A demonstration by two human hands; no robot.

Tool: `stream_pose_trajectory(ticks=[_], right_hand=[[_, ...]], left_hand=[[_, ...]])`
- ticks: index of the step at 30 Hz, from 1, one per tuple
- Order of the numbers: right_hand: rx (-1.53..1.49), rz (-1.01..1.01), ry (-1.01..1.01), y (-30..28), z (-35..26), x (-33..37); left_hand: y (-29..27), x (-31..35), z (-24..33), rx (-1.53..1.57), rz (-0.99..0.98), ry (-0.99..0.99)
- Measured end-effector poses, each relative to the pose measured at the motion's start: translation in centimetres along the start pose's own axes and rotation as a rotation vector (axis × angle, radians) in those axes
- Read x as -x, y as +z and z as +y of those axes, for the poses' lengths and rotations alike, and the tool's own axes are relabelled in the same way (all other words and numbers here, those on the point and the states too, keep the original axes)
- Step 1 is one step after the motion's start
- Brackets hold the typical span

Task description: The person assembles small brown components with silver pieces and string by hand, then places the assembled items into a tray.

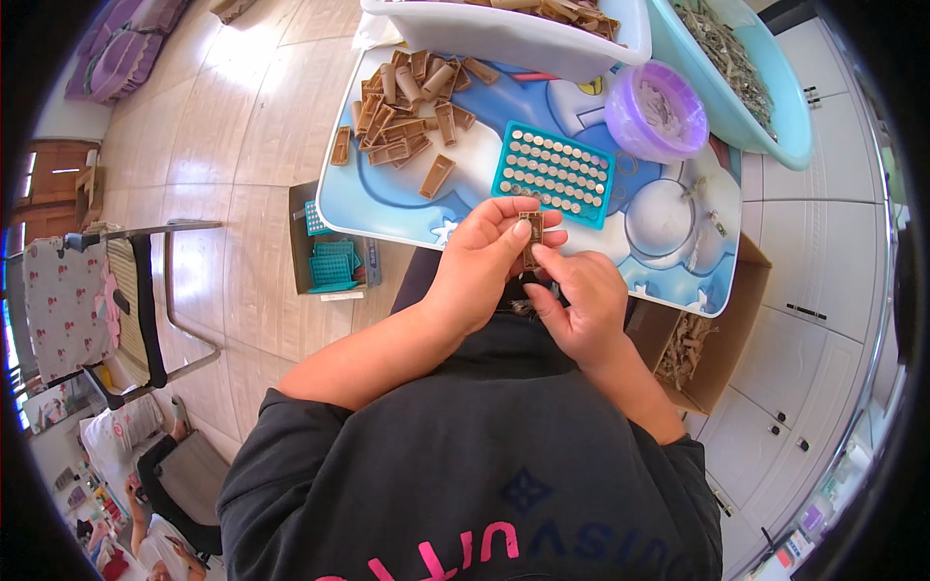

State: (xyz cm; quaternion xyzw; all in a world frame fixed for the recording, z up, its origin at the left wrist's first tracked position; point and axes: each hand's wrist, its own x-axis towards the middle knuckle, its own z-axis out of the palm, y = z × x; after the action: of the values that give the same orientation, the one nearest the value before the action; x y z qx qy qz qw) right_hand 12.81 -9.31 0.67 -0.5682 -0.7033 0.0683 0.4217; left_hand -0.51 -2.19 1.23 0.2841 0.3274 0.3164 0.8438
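Near the table's front edge, my left hand (480, 254) closes round a small brown plastic casing (532, 239) and keeps it upright between thumb and fingers. My right hand (584, 298) meets it from the right, its index fingertip pressed on the casing's lower end and its thumb apart. Whether a smaller part sits under that fingertip is hidden. Just beyond the hands lies a teal tray (554, 174) with rows of round silvery pieces. A heap of similar brown casings (407, 102) spreads over the far left of the table, one loose casing (438, 177) nearer me.
A purple tub (656, 111) with pale pieces stands right of the tray. Behind are a white bin (542, 53) and a light-blue basin (790, 116), both filled. Below the table are a box with teal trays (334, 263) and a cardboard box (746, 290). Another person (167, 547) sits lower left.
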Motion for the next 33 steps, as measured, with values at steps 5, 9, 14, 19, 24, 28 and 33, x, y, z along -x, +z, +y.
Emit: stream_pose_trajectory(ticks=[5,9,14,19,24,28,33], right_hand=[[0.027,0.004,0.04,-0.3,0.5,0.4],[-0.022,-0.043,0.093,-0.5,1.0,0.3],[0.06,0.134,0.18,-0.4,3.9,-0.6],[0.195,0.136,0.234,-0.2,5.8,-1.6],[0.262,0.061,0.169,-0.1,5.9,-1.8],[0.278,0.036,0.136,-0.2,6.0,-2.0],[0.177,0.057,0.158,-0.2,4.7,-2.4]], left_hand=[[-0.5,0.0,-0.4,-0.066,-0.018,-0.045],[-1.0,-0.2,-0.9,-0.055,-0.024,-0.069],[-1.4,-0.8,-1.4,-0.045,0.02,-0.097],[-1.2,-1.3,-1.1,0.002,0.086,-0.139],[-1.6,-1.7,-1.1,0.064,0.062,-0.171],[-1.5,-1.8,-0.8,0.065,0.061,-0.186],[-1.4,-1.9,-0.6,0.035,0.06,-0.219]])
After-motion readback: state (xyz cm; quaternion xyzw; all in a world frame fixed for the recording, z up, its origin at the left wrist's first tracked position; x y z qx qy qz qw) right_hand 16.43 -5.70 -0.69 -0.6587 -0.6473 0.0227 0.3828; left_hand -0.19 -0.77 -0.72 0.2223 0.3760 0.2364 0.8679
